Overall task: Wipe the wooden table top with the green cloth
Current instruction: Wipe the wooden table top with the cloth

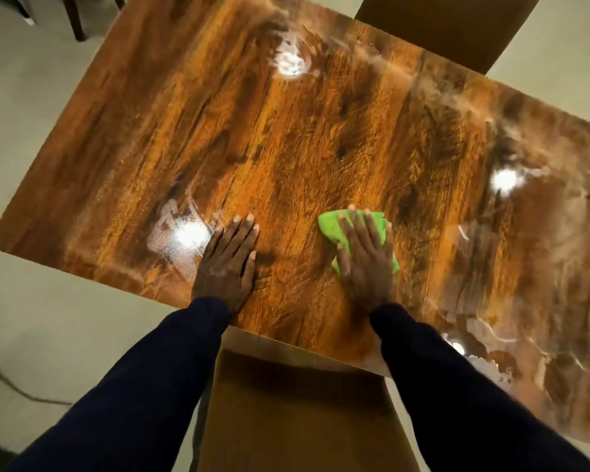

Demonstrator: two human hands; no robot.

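Note:
The glossy wooden table top (286, 141) fills most of the view, with bright lamp reflections and pale smears on it. A crumpled green cloth (332, 228) lies on the wood near the front edge. My right hand (365, 257) lies flat on the cloth with straight fingers pressing it down; cloth shows to the left of and beyond the fingers. My left hand (229, 260) rests flat on the bare wood about a hand's width left of the cloth, fingers straight and holding nothing.
A wooden chair seat (297, 413) is tucked under the near edge between my arms. Another chair (450, 25) stands at the far side, and dark chair legs (79, 22) at the top left. Pale floor (48, 318) surrounds the table.

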